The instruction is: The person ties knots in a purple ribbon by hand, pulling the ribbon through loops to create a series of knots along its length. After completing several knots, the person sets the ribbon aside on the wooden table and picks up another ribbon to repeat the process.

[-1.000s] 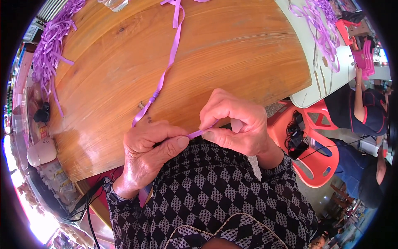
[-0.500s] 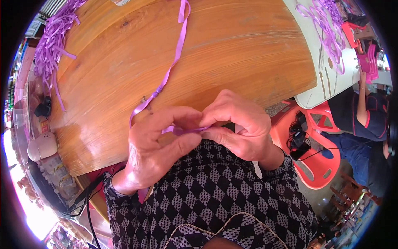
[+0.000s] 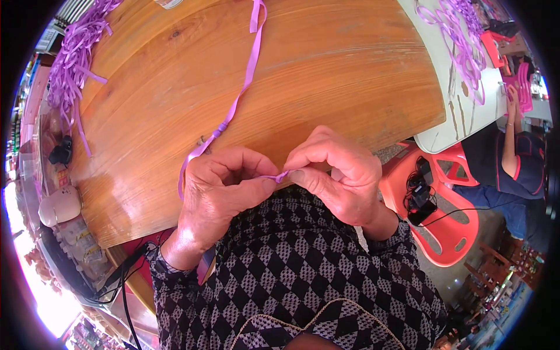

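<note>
Wooden table (image 3: 338, 70) had purple ribbon (image 3: 252, 67) lying across it, and by the table's near edge, left hand (image 3: 211, 195) and right hand (image 3: 353, 189) both had a bit pinched.

Place: workroom with shop-like surroundings; whether shop or workshop cannot be settled. Work evidence: plank-topped wooden table (image 3: 326, 70), at twelve; purple ribbon strand (image 3: 251, 70) across it, toward twelve; bulk purple ribbon bundle (image 3: 76, 64), at ten; looped purple ribbon (image 3: 464, 14) on white tabletop (image 3: 493, 90), at two. Seating: orange-red plastic chair (image 3: 396, 175), at three, bearing black power adapters (image 3: 421, 204); magenta plastic chair (image 3: 524, 81), at two. Occupancy: second person (image 3: 522, 160) in dark clothing, at three. Shop evidence: clear plastic packets (image 3: 87, 251), at eight; crowded multicoloured items (image 3: 16, 137), at nine, too small to identify.
</note>
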`<state>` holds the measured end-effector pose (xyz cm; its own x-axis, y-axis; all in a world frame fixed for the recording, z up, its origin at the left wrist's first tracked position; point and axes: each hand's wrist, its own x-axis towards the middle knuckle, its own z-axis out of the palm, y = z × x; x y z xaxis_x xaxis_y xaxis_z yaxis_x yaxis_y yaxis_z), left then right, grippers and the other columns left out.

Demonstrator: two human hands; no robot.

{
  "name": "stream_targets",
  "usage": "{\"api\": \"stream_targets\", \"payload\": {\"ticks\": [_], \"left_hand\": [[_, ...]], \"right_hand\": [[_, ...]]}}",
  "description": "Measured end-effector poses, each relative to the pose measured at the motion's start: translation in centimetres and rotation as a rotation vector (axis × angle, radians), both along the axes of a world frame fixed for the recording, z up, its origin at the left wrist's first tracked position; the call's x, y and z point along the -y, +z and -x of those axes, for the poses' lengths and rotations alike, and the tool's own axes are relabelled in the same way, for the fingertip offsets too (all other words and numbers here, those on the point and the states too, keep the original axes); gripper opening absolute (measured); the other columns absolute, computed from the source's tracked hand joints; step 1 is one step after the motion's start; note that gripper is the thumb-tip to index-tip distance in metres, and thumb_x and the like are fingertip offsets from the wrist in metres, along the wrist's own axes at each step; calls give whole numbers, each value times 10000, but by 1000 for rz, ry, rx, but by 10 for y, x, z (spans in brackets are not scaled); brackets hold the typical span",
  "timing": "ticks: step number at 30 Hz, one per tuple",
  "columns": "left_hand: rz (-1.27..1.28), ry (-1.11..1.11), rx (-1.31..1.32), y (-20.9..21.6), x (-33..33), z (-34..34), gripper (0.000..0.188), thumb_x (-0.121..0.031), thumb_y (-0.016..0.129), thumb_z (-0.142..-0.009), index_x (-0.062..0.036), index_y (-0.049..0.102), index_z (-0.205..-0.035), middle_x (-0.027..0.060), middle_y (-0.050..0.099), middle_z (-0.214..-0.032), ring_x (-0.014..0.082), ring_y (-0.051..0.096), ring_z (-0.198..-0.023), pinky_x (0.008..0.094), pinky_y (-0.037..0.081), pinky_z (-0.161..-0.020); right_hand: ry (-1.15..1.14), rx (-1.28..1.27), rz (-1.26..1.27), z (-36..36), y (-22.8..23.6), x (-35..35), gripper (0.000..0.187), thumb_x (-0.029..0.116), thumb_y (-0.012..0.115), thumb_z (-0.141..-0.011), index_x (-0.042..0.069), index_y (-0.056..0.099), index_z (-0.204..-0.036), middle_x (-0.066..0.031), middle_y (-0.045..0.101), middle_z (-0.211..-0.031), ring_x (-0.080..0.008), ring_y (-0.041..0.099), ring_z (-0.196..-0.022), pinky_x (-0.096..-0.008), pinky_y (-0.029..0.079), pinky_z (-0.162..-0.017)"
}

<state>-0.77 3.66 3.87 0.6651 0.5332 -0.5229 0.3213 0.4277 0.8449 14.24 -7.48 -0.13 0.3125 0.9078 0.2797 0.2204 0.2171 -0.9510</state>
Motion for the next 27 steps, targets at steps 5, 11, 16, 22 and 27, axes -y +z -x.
{"api": "stream_targets", "payload": {"ticks": [5, 11, 16, 22, 27], "left_hand": [[-50, 70, -11, -2, 3, -1, 152, -27, 708, -701, 36, 628, -814, 29, 618, -713, 67, 536, -589, 183, 413, -535], [120, 64, 75, -8, 0, 2, 109, -42, 691, -764, 28, 645, -834, 16, 630, -719, 41, 532, -611, 172, 415, -552], [173, 127, 73, -13, 2, -2, 164, -66, 729, -703, 21, 618, -786, 35, 602, -651, 62, 478, -497, 179, 345, -449], [235, 139, 91, -16, 4, -2, 181, -112, 728, -738, 21, 620, -796, 45, 611, -658, 66, 472, -489, 179, 348, -450], [195, 175, 113, -15, 9, -2, 165, -116, 711, -763, 17, 621, -798, 42, 613, -666, 66, 480, -506, 171, 355, -468]], "right_hand": [[4, 29, 2, 1, -2, -1, 116, -50, 663, -745, -28, 618, -850, -76, 624, -822, -149, 518, -680, -249, 416, -563], [-38, 236, -124, 1, 1, -6, 324, 71, 757, -669, -18, 625, -950, -98, 617, -920, -209, 540, -770, -296, 439, -653], [-40, 256, -175, 3, -3, -8, 380, 95, 779, -630, -7, 632, -965, -108, 611, -933, -237, 540, -788, -320, 442, -672], [-72, 286, -181, 3, -2, -7, 358, 85, 777, -622, -4, 641, -941, -102, 605, -889, -229, 535, -752, -317, 436, -634], [-82, 285, -168, 4, -4, -7, 324, 61, 769, -621, 6, 642, -913, -93, 599, -862, -229, 530, -731, -307, 428, -592]]}}
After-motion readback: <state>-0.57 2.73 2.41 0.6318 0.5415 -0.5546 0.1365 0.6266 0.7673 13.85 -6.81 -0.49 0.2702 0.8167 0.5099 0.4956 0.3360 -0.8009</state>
